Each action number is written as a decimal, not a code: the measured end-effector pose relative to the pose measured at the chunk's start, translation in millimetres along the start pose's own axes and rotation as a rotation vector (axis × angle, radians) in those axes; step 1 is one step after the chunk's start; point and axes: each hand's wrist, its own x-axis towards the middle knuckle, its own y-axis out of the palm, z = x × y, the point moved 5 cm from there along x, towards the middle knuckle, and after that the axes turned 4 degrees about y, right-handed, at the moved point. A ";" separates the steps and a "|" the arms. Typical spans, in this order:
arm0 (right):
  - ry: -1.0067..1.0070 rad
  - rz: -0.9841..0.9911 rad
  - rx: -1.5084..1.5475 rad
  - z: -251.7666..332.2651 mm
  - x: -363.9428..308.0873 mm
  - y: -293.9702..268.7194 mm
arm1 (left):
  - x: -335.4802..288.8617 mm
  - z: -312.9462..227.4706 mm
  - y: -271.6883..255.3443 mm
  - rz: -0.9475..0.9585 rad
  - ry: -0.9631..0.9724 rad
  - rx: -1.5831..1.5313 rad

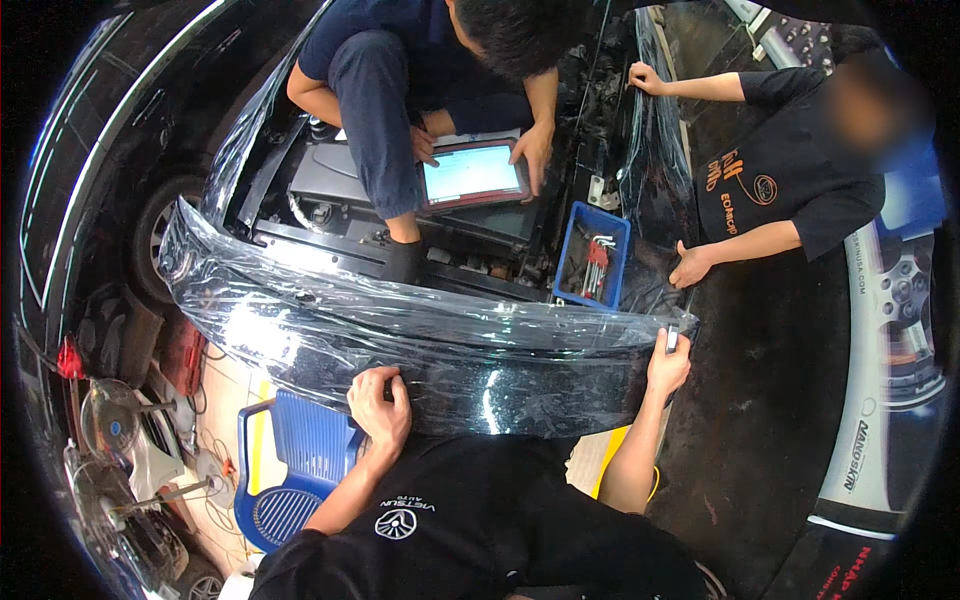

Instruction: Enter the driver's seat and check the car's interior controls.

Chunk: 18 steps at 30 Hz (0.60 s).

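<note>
A sheet of clear plastic film (330,320) lies crinkled over the black front bumper (520,395) of a car with its engine bay open. My left hand (380,405) rests on the film at the bumper's near edge, fingers bent and fingertips down. It holds nothing that I can see. My right hand (668,362) is at the bumper's right end, closed around a small grey tool (672,338) that touches the film's corner.
A person crouches in the engine bay, holding a red-cased tablet (472,174). A second person at the right has one hand (690,266) on the film-covered fender. A blue tray of tools (592,255) sits at the bay's edge. A blue plastic chair (285,465) and fans (110,420) stand lower left.
</note>
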 end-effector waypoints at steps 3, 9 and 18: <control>0.006 0.000 -0.003 -1.3 0.3 -0.3 | 0.0 0.0 0.6 0.006 0.002 0.003; -0.043 -0.044 -0.009 -2.7 1.1 0.2 | -0.2 -0.9 1.2 -0.002 0.011 0.007; -0.051 -0.053 -0.001 -0.1 0.0 0.2 | 0.2 -0.5 0.9 -0.005 0.033 0.011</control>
